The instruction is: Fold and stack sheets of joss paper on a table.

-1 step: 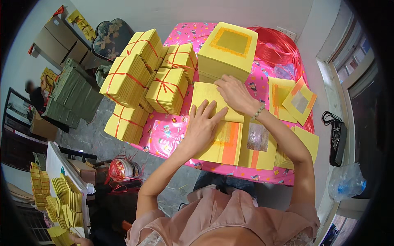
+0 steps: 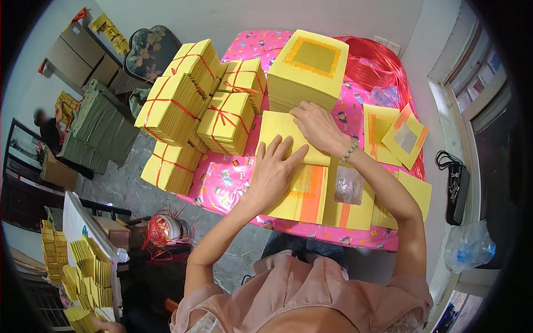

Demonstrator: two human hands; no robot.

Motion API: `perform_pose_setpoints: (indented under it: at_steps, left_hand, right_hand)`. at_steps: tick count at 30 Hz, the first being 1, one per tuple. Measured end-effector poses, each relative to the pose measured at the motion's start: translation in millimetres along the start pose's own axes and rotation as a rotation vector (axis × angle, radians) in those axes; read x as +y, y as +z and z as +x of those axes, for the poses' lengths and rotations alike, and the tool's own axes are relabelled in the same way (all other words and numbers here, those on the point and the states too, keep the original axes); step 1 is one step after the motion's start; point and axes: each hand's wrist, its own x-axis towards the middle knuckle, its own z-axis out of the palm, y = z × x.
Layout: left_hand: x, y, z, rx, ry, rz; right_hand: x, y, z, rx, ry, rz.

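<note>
My left hand (image 2: pixel 276 169) lies flat with spread fingers on a yellow paper sheet (image 2: pixel 272 126), holding it down. Against the far edge of that same sheet, my right hand (image 2: pixel 317 126) has its fingers bent and drawn together, and a beaded bracelet circles that wrist. The paper under my hands carries an orange stripe (image 2: pixel 311 202) near its front. Beside it lies another yellow sheet (image 2: pixel 332 213) with a silvery rectangle and an orange strip. Just beyond my right hand rises a tall stack of yellow paper (image 2: pixel 300 91), its top sheet bearing an orange-framed rectangle.
Bundles of yellow paper tied with red string (image 2: pixel 225 122) are piled at the left of the pink tablecloth (image 2: pixel 222 180). Loose yellow sheets (image 2: pixel 407 137) lie at the right, near a coil of red string (image 2: pixel 383 66). A person (image 2: pixel 51 127) is at the far left.
</note>
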Motion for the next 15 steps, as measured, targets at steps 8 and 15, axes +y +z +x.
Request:
perform_pose_setpoints:
  at_steps: [8, 15]
  left_hand:
    - [-1.8, 3.8, 0.4, 0.085, -0.02, -0.025]
    - [2.1, -4.3, -2.6, 0.132, 0.025, 0.033]
  right_hand:
    - [1.6, 2.5, 0.0, -0.008, -0.011, -0.007]
    - [2.1, 6.1, -3.8, 0.004, -0.033, -0.05]
